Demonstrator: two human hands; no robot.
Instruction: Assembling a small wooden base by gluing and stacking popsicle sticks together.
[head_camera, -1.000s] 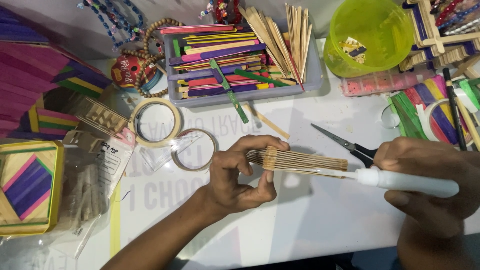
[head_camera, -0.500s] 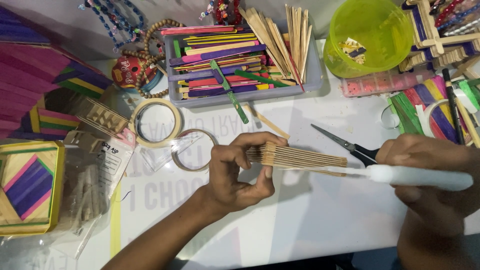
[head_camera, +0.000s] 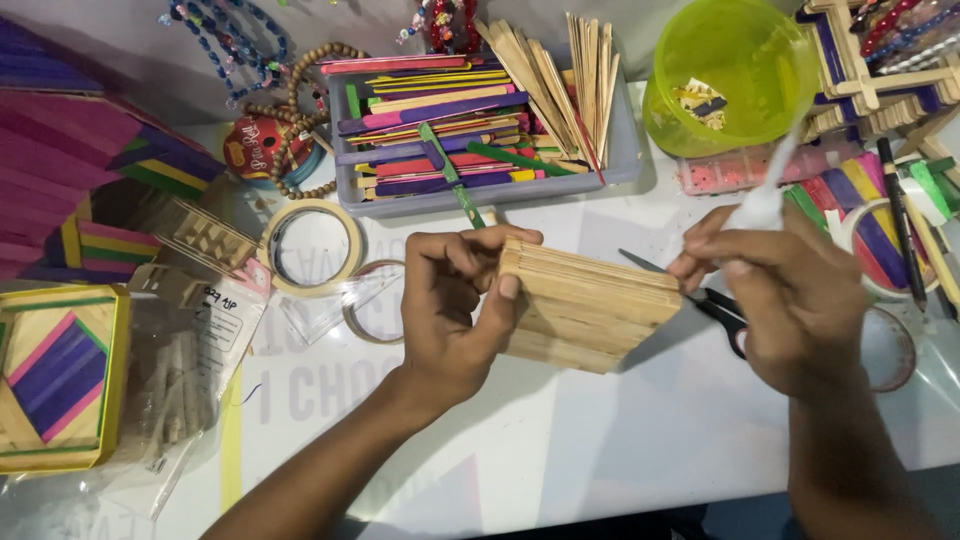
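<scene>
At the centre of the frame the left hand (head_camera: 452, 305) grips the left end of a panel of plain wooden craft sticks (head_camera: 585, 305), thumb pressed on its face and fingers curled over the top edge. A second ago this panel lay nearly edge-on to the camera, a thin band of stick ends; now it is tilted up so that its broad face shows. The right hand (head_camera: 790, 300), at centre right, is closed around a white tube (head_camera: 765, 195), probably a glue applicator, though its tip is blurred. Earlier that tube lay level, pointing right along the table; now it stands steeply, its far end toward the upper right, while the fingertips sit just at the panel's right edge. Judging from this, the turning of the panel seems done and its face is now open to the tube. Black scissors (head_camera: 690, 290) lie on the white table (head_camera: 600, 440) just behind the panel, partly under the right hand. A grey tray of coloured sticks (head_camera: 620, 150) sits at upper centre, a lime-green tub (head_camera: 735, 75) at upper right, a roll of tape (head_camera: 312, 247) left of the left hand, and a yellow-framed square of sticks (head_camera: 60, 375) at the left edge.
</scene>
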